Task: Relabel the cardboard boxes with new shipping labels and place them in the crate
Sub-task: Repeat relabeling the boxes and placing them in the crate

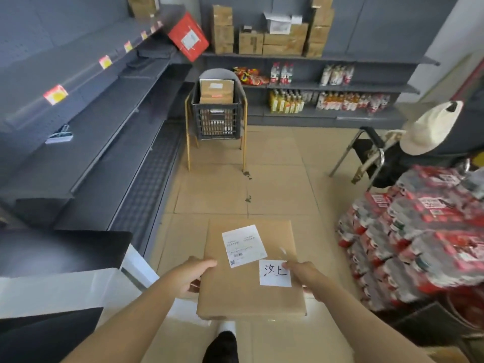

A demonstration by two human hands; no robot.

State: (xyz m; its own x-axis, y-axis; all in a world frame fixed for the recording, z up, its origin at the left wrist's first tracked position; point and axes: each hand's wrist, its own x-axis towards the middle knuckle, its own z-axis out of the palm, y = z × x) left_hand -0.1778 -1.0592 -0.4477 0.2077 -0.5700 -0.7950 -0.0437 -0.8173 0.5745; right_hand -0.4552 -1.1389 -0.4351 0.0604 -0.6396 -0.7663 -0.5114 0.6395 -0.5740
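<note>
While both grip flat cardboard box (pixel 248 279) | left hand (pixel 192 275) | right hand (pixel 301 277) | two paper labels

grey shelving (pixel 110 127), bottled drinks (pixel 286 102), white hat (pixel 429 127), shrink-wrapped packs (pixel 419 231)

A box (pixel 248 268) is held level between the left hand (pixel 192 273) at nine o'clock and the right hand (pixel 301 275) at three. Two labels (pixel 243 244) lie on its top. At twelve o'clock, well apart, a crate (pixel 216 119) sits on a chair (pixel 243 142), another box (pixel 216 90) standing in it. Shelves (pixel 91 127) run along the left; wrapped bottle packs (pixel 419 231) are stacked at two o'clock.
</note>
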